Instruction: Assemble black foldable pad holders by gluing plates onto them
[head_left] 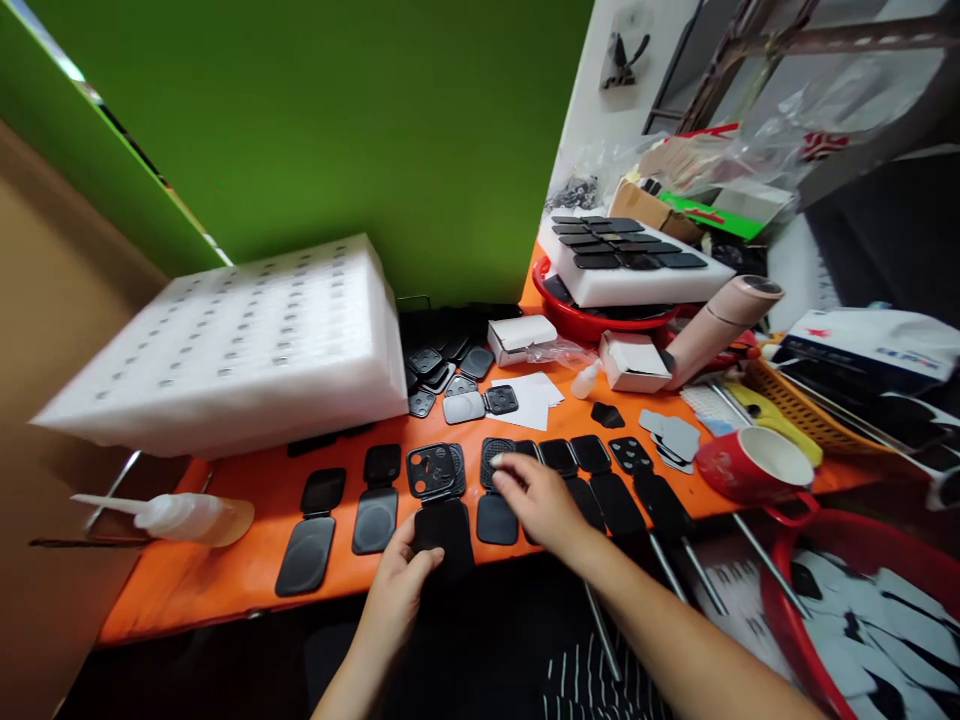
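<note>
Orange covers the desk [240, 590], where flat black hinged cases [309, 555] lie unfolded in a row along the near edge. The left hand [403, 578] has its fingers clamped on the lower panel of the third case from the left [446, 530], thumb on top. The right hand [544, 503] reaches over the next case [496, 520], thumb and forefinger tips near its textured upper panel; whether they grip anything cannot be told. Left, a squeeze bottle [199, 518] sits before a white foam block [300, 390]; right, a red mug [724, 472].
</note>
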